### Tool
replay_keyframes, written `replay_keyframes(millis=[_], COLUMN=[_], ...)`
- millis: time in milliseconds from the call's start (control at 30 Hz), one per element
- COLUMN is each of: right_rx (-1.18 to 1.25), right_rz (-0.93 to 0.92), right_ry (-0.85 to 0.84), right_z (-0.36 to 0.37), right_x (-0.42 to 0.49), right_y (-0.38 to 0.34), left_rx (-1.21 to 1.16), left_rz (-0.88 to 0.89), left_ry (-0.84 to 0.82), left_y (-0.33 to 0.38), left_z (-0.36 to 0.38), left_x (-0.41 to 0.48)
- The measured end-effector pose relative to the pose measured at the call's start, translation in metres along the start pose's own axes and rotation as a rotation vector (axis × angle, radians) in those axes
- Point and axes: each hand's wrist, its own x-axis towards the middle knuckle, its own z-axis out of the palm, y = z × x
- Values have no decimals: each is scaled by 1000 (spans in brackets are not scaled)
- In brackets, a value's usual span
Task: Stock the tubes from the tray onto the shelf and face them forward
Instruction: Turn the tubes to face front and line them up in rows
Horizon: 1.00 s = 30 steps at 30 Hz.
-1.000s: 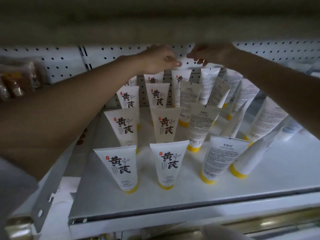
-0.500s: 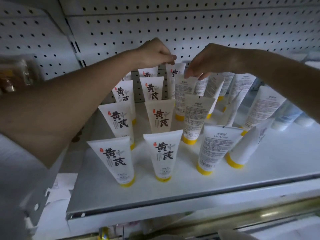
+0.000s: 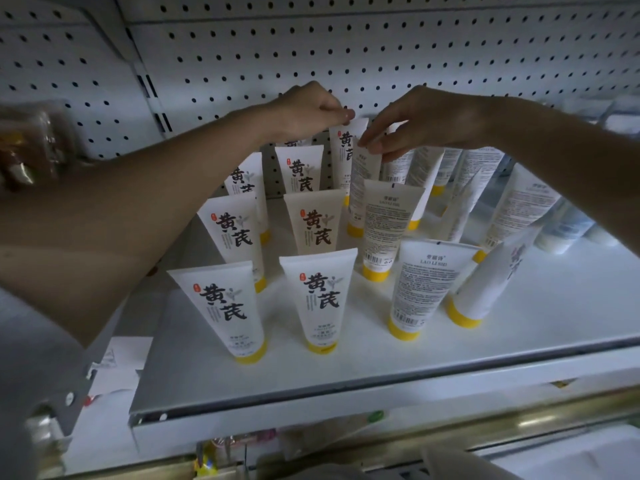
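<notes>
Since 0.5 s ago, the right hand (image 3: 427, 121) has dropped onto a back-label tube (image 3: 362, 174) at the shelf (image 3: 519, 327) rear, grip pinching its crimp; the left hand (image 3: 308, 109) pinches the neighbouring front-facing tube (image 3: 346, 143). Best to twist gently, cap planted, avoiding neighbours.

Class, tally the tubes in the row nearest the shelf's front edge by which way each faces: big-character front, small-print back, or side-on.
Front-facing tubes: 2
Back-facing tube: 1
Side-on tube: 1
Total: 4
</notes>
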Motion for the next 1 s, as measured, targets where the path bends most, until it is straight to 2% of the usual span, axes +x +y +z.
replay_keyframes(millis=[200,333,533,767,1000], right_rx=[-34,-72,-129,-282,-316], right_rz=[-18,-23,-27,-15,30], right_ry=[15,49,124,194,274], right_z=[0,5,13,11,18], right_x=[4,11,24,19,20], right_y=[6,4,-2,-3,-4], left_rx=[-59,-75,-64,51,26], left_rz=[50,21,-6,6,47], left_ry=[14,-53,-51,-1,40], left_y=[0,-7,-15,-12,-3], left_z=[-14,-17,-17,-18,-18], left_x=[-24,-40,-53,-61,-73])
